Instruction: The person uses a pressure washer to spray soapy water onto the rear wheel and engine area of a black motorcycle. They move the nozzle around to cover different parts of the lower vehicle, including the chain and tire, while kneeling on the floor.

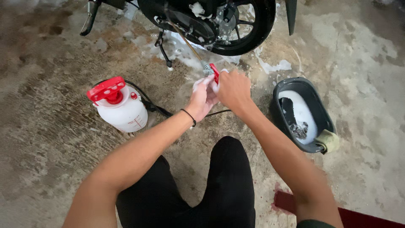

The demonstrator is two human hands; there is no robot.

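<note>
My right hand (233, 90) is shut around the red trigger handle of a spray wand (209, 70), whose thin brass lance runs up toward the motorcycle's rear wheel (249, 29). Soapy foam coats my left hand (202, 98), which presses against the right hand just below the handle with its fingers curled. A black hose (149, 101) leads from the wand to a white pressure sprayer tank (122, 110) with a red pump top, standing on the floor to my left.
A dark plastic tub (320, 110) of foamy water holds a dark cloth, with a yellowish sponge on its near rim. Foam patches lie under the motorcycle. Its side stand (164, 50) touches the wet concrete. A red mat edge shows at lower right.
</note>
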